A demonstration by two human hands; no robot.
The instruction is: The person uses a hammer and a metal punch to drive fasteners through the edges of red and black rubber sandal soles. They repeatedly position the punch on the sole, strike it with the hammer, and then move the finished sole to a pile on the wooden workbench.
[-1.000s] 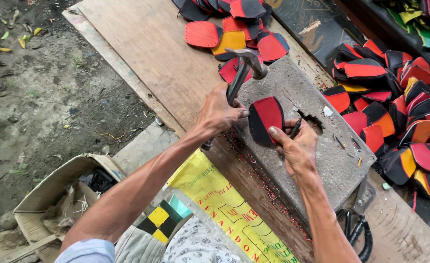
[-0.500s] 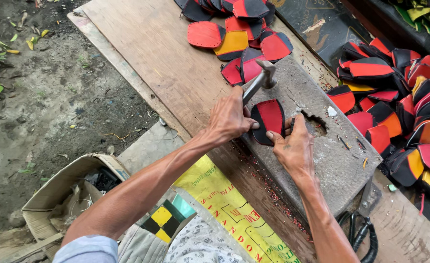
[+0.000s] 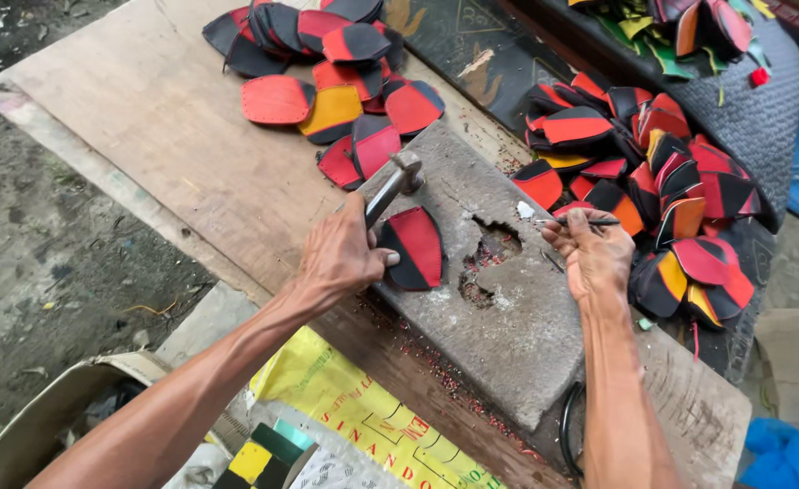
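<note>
Gripping a hammer (image 3: 390, 184) in the left hand (image 3: 345, 254), its thumb pinning a red-and-black leather piece (image 3: 415, 246) flat on the stone block (image 3: 508, 317). The right hand (image 3: 594, 254) is pinching a thin metal punch (image 3: 580, 222) beside the block's chipped hollow. A cardboard box (image 3: 33, 421) at bottom left is getting cut off, contents too murky to tell.

Yellow printed sack (image 3: 372, 421): flat, bottom centre below the desk edge, yellow with red lettering and dark line marks | cardboard box (image 3: 46, 426): bottom left on the ground, open, brown | blue plastic bag (image 3: 784, 448): bottom right corner, crumpled.
</note>
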